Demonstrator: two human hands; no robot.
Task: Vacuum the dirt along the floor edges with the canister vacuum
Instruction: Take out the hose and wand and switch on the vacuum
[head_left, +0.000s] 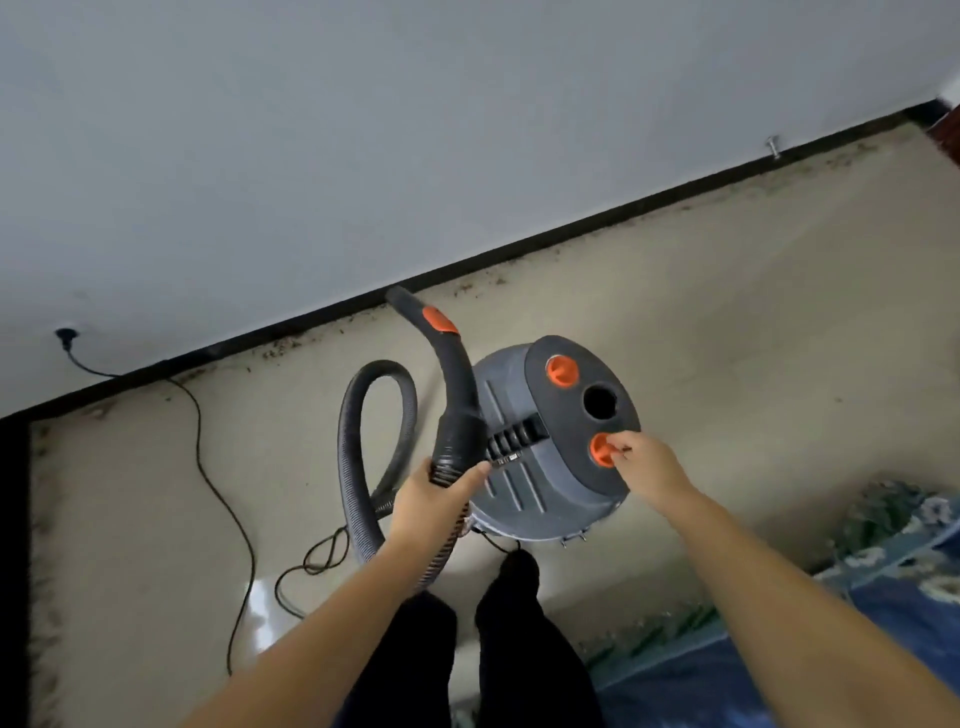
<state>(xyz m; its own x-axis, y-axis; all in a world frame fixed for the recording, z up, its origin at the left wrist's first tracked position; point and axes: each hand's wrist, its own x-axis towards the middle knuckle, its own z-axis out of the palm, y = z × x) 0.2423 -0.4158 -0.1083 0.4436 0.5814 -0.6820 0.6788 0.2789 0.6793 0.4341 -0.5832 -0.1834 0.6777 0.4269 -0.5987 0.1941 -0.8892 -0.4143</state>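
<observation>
A grey canister vacuum (524, 467) stands on the beige floor in front of my feet, with a dark top panel, two orange knobs and a round hole between them. My left hand (434, 499) grips the ribbed hose (363, 467) just below its black curved handle (452, 364), which has an orange slider and points toward the wall. My right hand (644, 465) pinches the nearer orange knob (601, 451) with its fingertips. Dark dirt crumbs (483, 285) lie scattered along the black skirting at the foot of the wall.
A black power cord (228, 514) runs from a wall socket (66, 335) across the floor and coils near the vacuum. A blue patterned rug (857, 623) lies at the lower right. A small metal door stop (774, 147) stands by the skirting far right. A dark edge borders the floor at left.
</observation>
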